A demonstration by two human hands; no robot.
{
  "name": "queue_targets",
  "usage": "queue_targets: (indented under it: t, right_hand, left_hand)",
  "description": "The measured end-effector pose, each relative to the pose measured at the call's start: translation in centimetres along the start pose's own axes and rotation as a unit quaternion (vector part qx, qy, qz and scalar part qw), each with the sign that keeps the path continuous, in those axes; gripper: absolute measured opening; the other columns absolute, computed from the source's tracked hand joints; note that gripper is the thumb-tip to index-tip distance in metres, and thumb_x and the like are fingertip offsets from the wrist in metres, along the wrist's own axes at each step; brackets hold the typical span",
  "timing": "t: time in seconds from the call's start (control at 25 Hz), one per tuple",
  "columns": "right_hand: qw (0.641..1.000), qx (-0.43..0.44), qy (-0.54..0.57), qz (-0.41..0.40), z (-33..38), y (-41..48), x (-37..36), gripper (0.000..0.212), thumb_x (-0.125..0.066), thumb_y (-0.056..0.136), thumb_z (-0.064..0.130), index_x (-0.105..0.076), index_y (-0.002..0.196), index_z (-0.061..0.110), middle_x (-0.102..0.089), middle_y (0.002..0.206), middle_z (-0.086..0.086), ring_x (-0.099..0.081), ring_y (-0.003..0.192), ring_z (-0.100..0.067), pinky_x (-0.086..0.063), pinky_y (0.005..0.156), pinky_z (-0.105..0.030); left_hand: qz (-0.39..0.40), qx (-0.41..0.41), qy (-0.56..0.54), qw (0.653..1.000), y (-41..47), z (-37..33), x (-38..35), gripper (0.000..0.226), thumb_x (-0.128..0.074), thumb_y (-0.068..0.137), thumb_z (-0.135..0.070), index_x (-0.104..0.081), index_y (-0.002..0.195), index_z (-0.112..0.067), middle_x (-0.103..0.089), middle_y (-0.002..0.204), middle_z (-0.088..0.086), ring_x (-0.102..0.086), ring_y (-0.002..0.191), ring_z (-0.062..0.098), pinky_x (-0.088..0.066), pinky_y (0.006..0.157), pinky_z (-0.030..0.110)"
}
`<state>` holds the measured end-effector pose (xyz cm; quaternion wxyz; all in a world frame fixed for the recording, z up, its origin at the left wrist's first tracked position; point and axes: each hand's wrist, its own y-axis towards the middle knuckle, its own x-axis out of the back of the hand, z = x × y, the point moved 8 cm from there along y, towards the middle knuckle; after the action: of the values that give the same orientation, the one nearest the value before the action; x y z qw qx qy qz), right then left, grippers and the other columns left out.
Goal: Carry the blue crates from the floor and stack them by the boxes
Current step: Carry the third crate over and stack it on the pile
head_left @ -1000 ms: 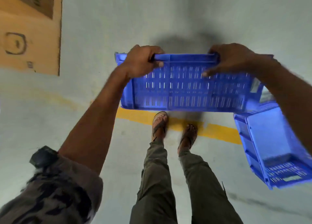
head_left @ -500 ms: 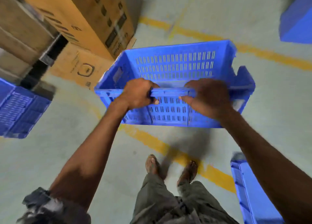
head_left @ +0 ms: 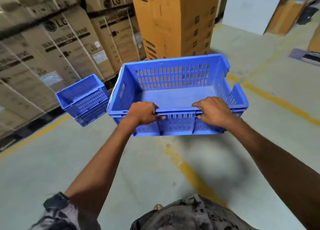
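I hold an empty blue slotted crate (head_left: 174, 96) level in front of me, off the floor, by its near rim. My left hand (head_left: 142, 112) grips the rim left of centre and my right hand (head_left: 213, 111) grips it right of centre. A stack of blue crates (head_left: 84, 99) stands on the floor to the left, next to the brown washing-machine boxes (head_left: 65, 44). The carried crate is apart from that stack, to its right.
A tall orange carton (head_left: 173, 20) stands straight ahead behind the crate. Yellow lines (head_left: 183, 165) cross the grey concrete floor. A white panel (head_left: 249, 7) and more cartons are at the far right, with a flat dark object (head_left: 306, 56) on the floor there.
I have turned and raised my view from the floor toward the boxes. The crate in my hands has come level, and the stack of crates now shows at left.
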<state>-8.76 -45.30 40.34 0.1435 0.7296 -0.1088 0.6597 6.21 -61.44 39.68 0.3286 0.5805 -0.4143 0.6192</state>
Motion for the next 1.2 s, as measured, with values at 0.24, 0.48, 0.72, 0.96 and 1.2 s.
queue_targets:
  t: [0.24, 0.48, 0.72, 0.96, 1.2]
  right_hand:
    - [0.993, 0.102, 0.048, 0.029, 14.8, 12.8, -1.3, 0.042, -0.071, 0.073, 0.030, -0.065, 0.114, 0.034, -0.072, 0.098, 0.000, -0.065, 0.099, -0.030, -0.050, 0.074, -0.034]
    - [0.977, 0.169, 0.113, 0.068, 24.9, 26.8, -4.4, 0.056, -0.074, 0.071, 0.028, -0.062, 0.125, 0.034, -0.072, 0.106, 0.001, -0.064, 0.104, -0.028, -0.049, 0.075, -0.034]
    - [0.960, 0.217, 0.165, 0.063, 31.3, 44.9, -8.2, 0.055, -0.071, 0.071, 0.016, -0.059, 0.122, 0.033, -0.072, 0.102, 0.001, -0.065, 0.100, -0.029, -0.046, 0.064, -0.033]
    - [0.937, 0.287, 0.151, 0.130, 37.3, 60.8, -8.2, 0.037, -0.077, 0.064, 0.025, -0.057, 0.095, 0.031, -0.060, 0.078, 0.005, -0.063, 0.087, -0.027, -0.037, 0.055, -0.031]
    - [0.923, 0.325, 0.086, 0.185, 45.4, 76.1, -11.3, 0.045, -0.080, 0.064, 0.031, -0.064, 0.105, 0.022, -0.069, 0.098, -0.003, -0.064, 0.098, -0.030, -0.041, 0.062, -0.029]
  left_hand:
    - [0.046, 0.084, -0.048, 0.994, -4.9, 17.2, -2.5, 0.046, -0.061, 0.085, -0.067, -0.071, 0.105, -0.027, -0.072, 0.097, 0.003, -0.067, 0.096, 0.031, -0.053, 0.077, 0.036]
    - [0.053, 0.146, -0.101, 0.983, -4.1, 32.2, -4.7, 0.047, -0.065, 0.084, -0.065, -0.069, 0.113, -0.028, -0.070, 0.098, -0.001, -0.066, 0.096, 0.027, -0.040, 0.067, 0.031]
    - [0.071, 0.223, -0.147, 0.961, 2.8, 48.0, -6.6, 0.069, -0.068, 0.081, -0.067, -0.062, 0.132, -0.020, -0.068, 0.122, 0.003, -0.063, 0.112, 0.028, -0.042, 0.076, 0.032]
    - [0.079, 0.272, -0.180, 0.942, 8.5, 60.6, -5.5, 0.074, -0.067, 0.081, -0.068, -0.058, 0.138, -0.022, -0.066, 0.128, 0.004, -0.062, 0.116, 0.028, -0.052, 0.089, 0.039]
    - [0.047, 0.284, -0.143, 0.947, 14.6, 75.6, -5.7, 0.068, -0.064, 0.084, -0.066, -0.057, 0.140, -0.028, -0.068, 0.128, -0.001, -0.062, 0.119, 0.028, -0.053, 0.090, 0.042]
